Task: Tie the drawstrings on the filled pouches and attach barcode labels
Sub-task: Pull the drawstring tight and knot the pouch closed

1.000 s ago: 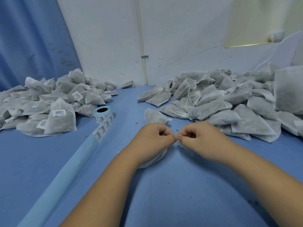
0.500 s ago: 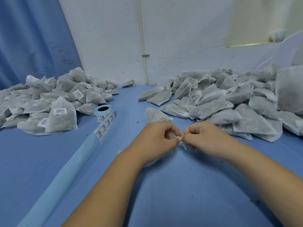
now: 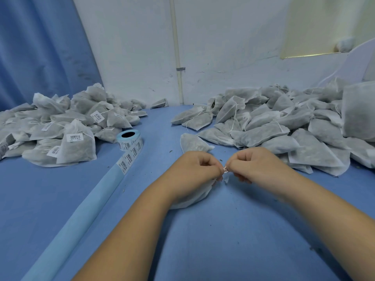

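My left hand [image 3: 195,169] and my right hand [image 3: 253,165] meet at the table's centre, fingers pinched together on a thin white drawstring [image 3: 225,170]. The string belongs to a filled white fabric pouch [image 3: 192,198] that lies under my left hand, mostly hidden by it. A roll of barcode labels [image 3: 129,139] stands to the left, its strip trailing toward me. Another single pouch [image 3: 192,144] lies just beyond my hands.
A heap of pouches with barcode labels [image 3: 60,126] covers the left of the blue table [image 3: 223,240]. A bigger heap of pouches without labels [image 3: 284,126] fills the right. A pale blue backing strip [image 3: 77,218] runs diagonally toward the front left. The white wall stands behind.
Both hands stayed pinched at the drawstring. They drew together half a second ago, with the fingers working the string; the view shifted slightly.
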Motion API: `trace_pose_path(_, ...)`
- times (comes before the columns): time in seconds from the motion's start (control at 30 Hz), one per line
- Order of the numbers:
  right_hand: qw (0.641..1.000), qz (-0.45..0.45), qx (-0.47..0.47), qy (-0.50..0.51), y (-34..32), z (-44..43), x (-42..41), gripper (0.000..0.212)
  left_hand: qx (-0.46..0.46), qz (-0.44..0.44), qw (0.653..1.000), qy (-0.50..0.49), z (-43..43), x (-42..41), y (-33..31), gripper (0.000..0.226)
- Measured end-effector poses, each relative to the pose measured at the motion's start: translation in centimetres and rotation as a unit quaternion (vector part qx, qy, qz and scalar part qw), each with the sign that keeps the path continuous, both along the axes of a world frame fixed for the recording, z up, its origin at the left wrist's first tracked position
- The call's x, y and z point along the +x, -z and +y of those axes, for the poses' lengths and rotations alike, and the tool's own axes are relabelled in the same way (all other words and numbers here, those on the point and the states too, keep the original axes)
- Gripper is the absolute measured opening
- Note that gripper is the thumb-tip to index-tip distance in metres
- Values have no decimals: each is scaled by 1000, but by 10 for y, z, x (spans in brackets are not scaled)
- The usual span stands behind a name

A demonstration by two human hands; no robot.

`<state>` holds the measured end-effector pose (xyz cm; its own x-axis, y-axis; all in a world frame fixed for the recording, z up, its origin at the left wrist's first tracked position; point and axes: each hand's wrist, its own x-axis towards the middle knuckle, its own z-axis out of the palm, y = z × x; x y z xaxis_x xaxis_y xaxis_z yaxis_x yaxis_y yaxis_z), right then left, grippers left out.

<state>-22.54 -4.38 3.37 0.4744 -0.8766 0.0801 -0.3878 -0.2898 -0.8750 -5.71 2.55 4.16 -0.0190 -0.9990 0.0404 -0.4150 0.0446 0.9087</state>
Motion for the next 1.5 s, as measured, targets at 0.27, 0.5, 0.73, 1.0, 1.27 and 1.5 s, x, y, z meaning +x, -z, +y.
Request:
trace_pose_path(0.27, 995, -48, -73, -38, 0, 3, 1, 13, 52, 141, 988, 43, -2, 3, 0, 11)
trace_pose_path(0.5, 988, -73, -130, -24, -1, 5, 2, 10, 65, 182, 980, 39, -6, 4, 4, 17)
trace_pose_path(0.73, 960, -10, -281, -12, -8, 12, 1, 16, 60, 189, 980, 26, -4, 3, 1, 14)
trace_pose_path(1.0, 946, 41, -321, -12, -7, 15, 4, 4, 52, 172, 984, 3, -6, 3, 2, 12)
trace_pose_path(1.27, 949, 62, -309, 1, -6, 16, 3, 15, 49, 134, 989, -23, -4, 1, 1, 13)
trace_pose_path(1.5, 950, 86, -301, 8, -3, 12, 4, 2, 26, 88, 996, -23, -3, 1, 2, 15)
